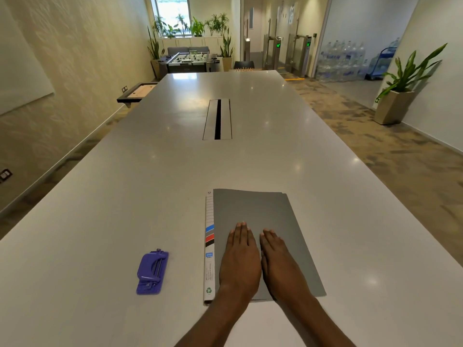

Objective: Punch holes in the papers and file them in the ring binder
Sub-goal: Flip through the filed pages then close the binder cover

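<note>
Ring binder (253,214) closed; left grip (240,261), right grip (280,264) laid flat on it, fingers (241,231) straight. Hole punch (152,271) left of binder, untouched. Punching, filing judged pending.

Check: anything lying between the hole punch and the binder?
No. The head view shows only bare table between the hole punch and the binder.

Grey table (175,171): closed ring binder (250,209), purple hole punch (152,271).
</note>
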Motion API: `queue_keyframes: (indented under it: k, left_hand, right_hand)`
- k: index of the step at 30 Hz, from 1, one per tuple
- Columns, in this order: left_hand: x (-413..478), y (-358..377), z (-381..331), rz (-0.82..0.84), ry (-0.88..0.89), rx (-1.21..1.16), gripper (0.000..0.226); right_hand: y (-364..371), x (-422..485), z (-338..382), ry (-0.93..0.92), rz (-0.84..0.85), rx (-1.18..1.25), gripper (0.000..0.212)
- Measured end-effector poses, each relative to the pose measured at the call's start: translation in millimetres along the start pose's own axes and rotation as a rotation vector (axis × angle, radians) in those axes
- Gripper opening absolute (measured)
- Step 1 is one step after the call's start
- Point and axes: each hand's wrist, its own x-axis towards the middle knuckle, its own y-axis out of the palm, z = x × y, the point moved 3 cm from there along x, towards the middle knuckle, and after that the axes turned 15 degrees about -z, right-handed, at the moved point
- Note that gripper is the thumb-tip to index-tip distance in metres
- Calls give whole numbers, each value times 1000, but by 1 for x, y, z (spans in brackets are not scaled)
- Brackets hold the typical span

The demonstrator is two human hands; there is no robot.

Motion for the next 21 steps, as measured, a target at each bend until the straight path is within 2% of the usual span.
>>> queue_keyframes:
  k: [2, 5, 11, 21]
  left_hand:
    - [4, -3, 13, -6, 17, 55, 69]
    - [18, -8, 27, 108, 15, 101, 65]
    - [44, -4, 59, 149, 28, 153, 65]
    - [80, 13, 94, 115, 74, 161, 64]
  right_hand:
    - [10, 8, 9, -16, 2, -36, 59]
    - [21, 23, 23, -43, -10, -84, 54]
    - [43, 49, 42, -134, -10, -245, 66]
    - [71, 94, 52, -164, -8, -252, 63]
